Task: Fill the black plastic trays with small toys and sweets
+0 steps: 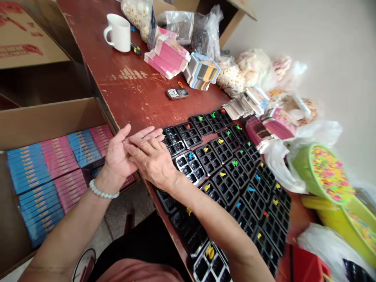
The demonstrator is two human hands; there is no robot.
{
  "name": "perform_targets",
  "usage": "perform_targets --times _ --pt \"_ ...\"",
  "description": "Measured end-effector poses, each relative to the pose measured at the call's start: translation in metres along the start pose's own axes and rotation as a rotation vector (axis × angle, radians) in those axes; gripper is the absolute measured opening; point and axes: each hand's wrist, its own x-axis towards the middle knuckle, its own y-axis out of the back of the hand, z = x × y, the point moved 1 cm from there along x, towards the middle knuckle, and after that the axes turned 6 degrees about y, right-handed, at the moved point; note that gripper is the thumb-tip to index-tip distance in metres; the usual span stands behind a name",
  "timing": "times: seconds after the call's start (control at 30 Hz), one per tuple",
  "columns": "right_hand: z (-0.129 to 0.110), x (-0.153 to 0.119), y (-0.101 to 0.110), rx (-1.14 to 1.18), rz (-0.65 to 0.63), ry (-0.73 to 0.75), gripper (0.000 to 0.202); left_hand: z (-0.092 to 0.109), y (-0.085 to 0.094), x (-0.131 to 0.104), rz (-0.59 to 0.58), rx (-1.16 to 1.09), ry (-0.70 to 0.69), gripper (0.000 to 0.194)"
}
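My left hand, a pale bead bracelet at its wrist, is turned palm up with the fingers stretched out. Across its palm and fingers lies my right hand, back upward, fingers extended and slightly bent. Nothing shows between them, though the contact area is hidden. Both are over the table's near edge, beside rows of black compartment trays. Many trays have one small plastic figure in a compartment, such as a yellow one, a blue one and a green one.
At left, a cardboard box holds pink and blue packs. On the red table are a white mug, a phone and folded cartons. A green basket of small colourful pieces stands at right, near plastic bags.
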Motion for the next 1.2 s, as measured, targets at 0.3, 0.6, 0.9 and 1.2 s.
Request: perform_targets --times 0.3,0.6,0.9,1.2 --pt "0.035 -0.017 0.012 0.271 0.327 -0.257 0.029 0.001 0.004 -0.003 -0.048 0.430 -0.280 0.055" --pt "0.051 -0.121 0.081 0.609 0.570 -0.867 0.027 0.019 0.068 0.027 0.297 0.908 -0.986 0.028" --pt "-0.007 -0.230 0.101 0.602 0.743 -1.193 0.037 0.027 0.053 0.036 0.293 1.087 -0.989 0.030" --pt "-0.042 -0.294 0.120 0.503 0.999 -1.383 0.031 0.037 0.048 -0.017 0.340 1.744 -0.791 0.021"
